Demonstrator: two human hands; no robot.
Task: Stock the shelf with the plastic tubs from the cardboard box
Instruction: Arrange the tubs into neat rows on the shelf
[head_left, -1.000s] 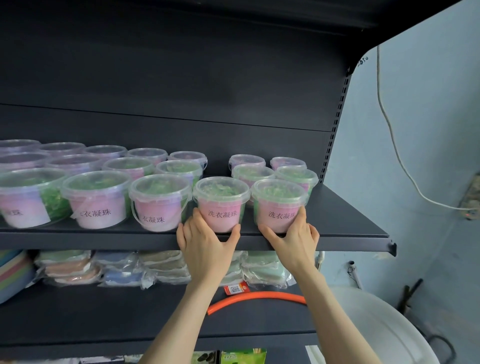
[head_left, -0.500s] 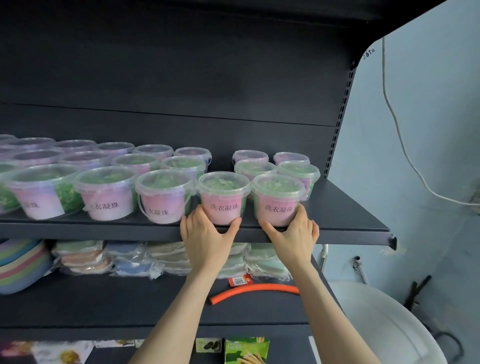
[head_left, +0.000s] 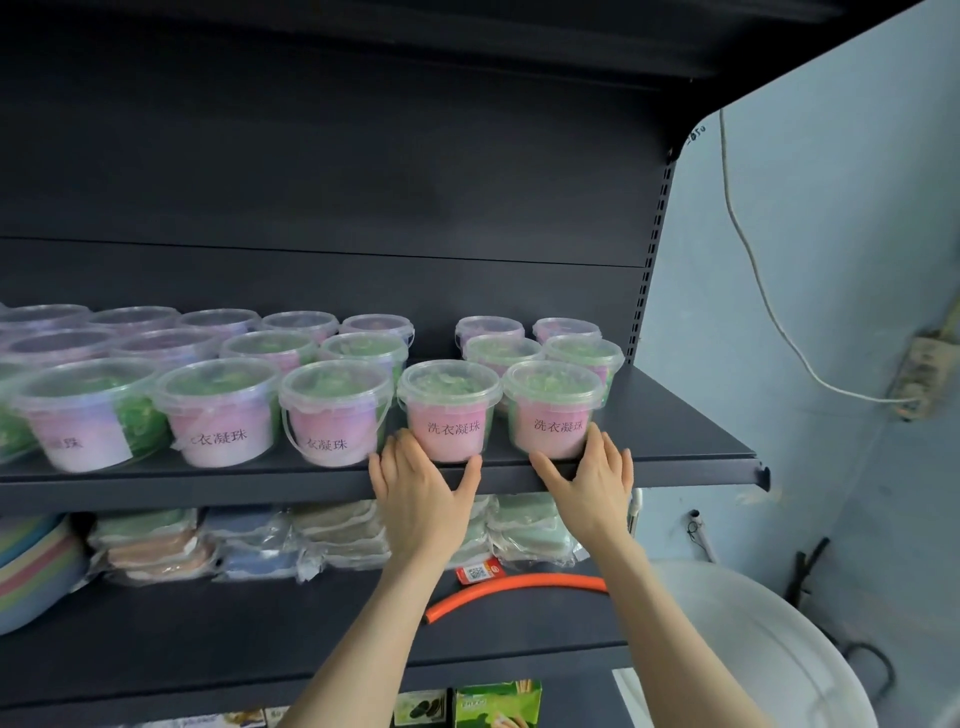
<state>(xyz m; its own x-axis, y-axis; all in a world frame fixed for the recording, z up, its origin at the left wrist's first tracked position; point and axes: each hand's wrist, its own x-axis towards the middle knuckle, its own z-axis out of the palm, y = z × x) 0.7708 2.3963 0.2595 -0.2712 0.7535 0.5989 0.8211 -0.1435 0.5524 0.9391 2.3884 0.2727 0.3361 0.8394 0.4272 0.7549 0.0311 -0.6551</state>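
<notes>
Clear plastic tubs with pink labels and green contents stand in rows on the dark upper shelf (head_left: 691, 441). My left hand (head_left: 423, 488) cups the base of one front-row tub (head_left: 449, 410), thumb on its right side and fingers on its left. My right hand (head_left: 589, 480) cups the rightmost front tub (head_left: 553, 408) the same way. Both tubs stand upright on the shelf near its front edge. Several more tubs (head_left: 223, 410) fill the shelf to the left and behind. The cardboard box is out of sight.
The lower shelf (head_left: 208, 639) holds wrapped packets (head_left: 332, 535), stacked coloured bowls (head_left: 31, 566) at the left and an orange hose (head_left: 514, 590). A white round bin (head_left: 769, 649) stands at the lower right. A cable (head_left: 753, 270) hangs on the blue wall.
Both hands stay on the same two tubs, which have slid a little further onto the shelf. The view has shifted slightly.
</notes>
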